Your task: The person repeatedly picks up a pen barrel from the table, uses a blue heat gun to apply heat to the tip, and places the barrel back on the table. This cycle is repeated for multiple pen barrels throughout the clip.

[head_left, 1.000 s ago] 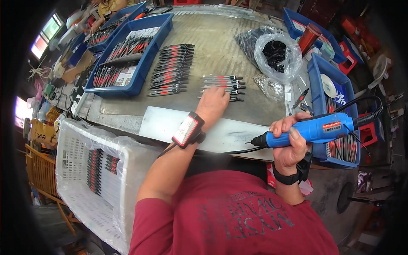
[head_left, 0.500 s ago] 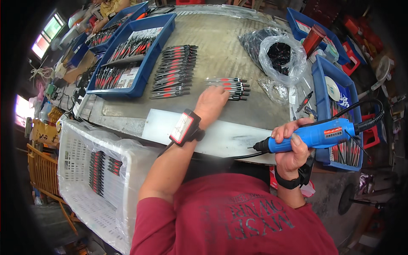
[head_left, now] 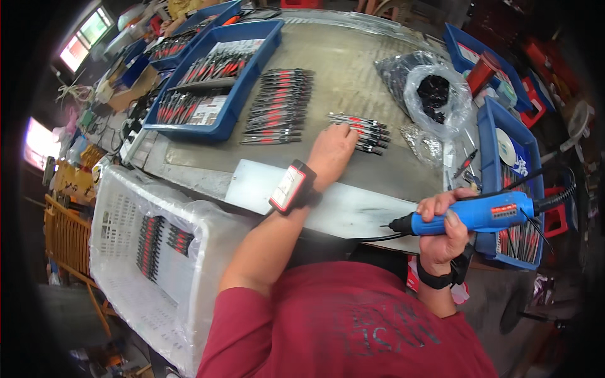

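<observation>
My right hand point(head_left: 443, 228) is closed round a blue electric screwdriver point(head_left: 482, 215), whose black nose and thin bit point left above the near table edge. At the middle of the table my left hand point(head_left: 333, 153) reaches over a small pile of slim red, grey and black pen-shaped tools point(head_left: 368, 131). Its fingers are bent together on the left ends of these tools, and the fingertips are partly hidden. Left of that hand lies a long neat stack of the same tools point(head_left: 277, 104). Under my left wrist is a white board point(head_left: 346, 211).
A blue tray point(head_left: 217, 129) of these tools stands at the back left, another blue tray point(head_left: 488, 126) at the right. Black small parts fill a clear bag point(head_left: 463, 94). A white crate point(head_left: 189, 217) lined with plastic stands at the near left. The screwdriver's cable point(head_left: 561, 196) trails right.
The whole view has shifted, so the table and trays sit farther right in the picture. My left hand stays at the small pile, and my right hand keeps holding the screwdriver.
</observation>
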Tool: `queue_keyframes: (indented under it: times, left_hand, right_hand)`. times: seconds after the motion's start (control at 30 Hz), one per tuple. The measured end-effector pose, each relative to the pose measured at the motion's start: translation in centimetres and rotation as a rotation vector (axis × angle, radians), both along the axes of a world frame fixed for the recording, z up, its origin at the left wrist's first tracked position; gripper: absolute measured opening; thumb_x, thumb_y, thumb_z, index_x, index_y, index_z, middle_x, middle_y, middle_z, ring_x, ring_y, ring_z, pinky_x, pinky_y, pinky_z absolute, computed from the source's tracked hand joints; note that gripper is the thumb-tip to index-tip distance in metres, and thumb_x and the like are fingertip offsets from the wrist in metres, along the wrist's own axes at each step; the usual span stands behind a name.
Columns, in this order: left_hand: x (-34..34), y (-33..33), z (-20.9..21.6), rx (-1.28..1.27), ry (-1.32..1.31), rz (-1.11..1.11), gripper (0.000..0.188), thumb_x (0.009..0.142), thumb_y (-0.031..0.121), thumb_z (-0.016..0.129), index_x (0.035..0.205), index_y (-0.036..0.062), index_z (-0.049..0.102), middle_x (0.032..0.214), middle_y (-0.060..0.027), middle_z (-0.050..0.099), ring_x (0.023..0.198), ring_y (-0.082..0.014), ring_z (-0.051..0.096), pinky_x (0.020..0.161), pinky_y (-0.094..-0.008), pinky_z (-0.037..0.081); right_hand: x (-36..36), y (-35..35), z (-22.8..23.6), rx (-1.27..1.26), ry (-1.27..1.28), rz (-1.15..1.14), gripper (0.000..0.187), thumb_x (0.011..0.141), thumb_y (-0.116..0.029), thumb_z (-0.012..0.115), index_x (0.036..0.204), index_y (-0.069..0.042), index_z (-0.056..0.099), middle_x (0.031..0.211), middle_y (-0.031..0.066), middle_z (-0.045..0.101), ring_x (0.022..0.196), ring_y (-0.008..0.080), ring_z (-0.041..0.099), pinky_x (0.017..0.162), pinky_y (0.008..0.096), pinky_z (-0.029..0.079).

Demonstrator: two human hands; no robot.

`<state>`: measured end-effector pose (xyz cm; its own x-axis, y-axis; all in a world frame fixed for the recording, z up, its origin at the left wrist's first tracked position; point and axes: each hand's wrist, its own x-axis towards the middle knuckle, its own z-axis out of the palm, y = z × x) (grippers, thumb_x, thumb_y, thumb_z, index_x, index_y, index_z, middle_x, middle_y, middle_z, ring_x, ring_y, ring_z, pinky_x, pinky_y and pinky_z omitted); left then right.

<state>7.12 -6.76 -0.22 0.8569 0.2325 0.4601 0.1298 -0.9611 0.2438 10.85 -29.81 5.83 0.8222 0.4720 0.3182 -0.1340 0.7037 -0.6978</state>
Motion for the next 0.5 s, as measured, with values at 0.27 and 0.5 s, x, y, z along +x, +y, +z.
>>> queue_keyframes:
  times: [0.27, 0.5]
  left_hand:
    - [-5.7, 2.1, 0.8, 0.028, -0.045, 0.366, 0.02, 0.074, 0.006, 0.059, 0.094, 0.0084, 0.054, 0.09, -0.0087, 0.055, 0.087, -0.029, 0.052, 0.072, -0.0408, 0.042]
    - [-9.1, 5.4, 0.5, -0.002, 0.012, 0.581, 0.017, 0.077, 0.013, 0.062, 0.092, 0.0099, 0.056, 0.092, -0.0044, 0.056, 0.09, -0.0276, 0.052, 0.072, -0.0428, 0.042]
  right_hand:
    - [0.2, 0.1, -0.2, -0.041, -0.043, -0.008, 0.049, 0.073, -0.012, 0.054, 0.119, -0.01, 0.039, 0.078, 0.008, 0.051, 0.064, 0.0207, 0.051, 0.067, 0.0371, 0.043]
    - [-0.1, 0.3, -0.1, -0.041, -0.066, -0.017, 0.048, 0.074, -0.013, 0.056, 0.118, -0.01, 0.04, 0.078, 0.0076, 0.05, 0.064, 0.0205, 0.051, 0.067, 0.0368, 0.042]
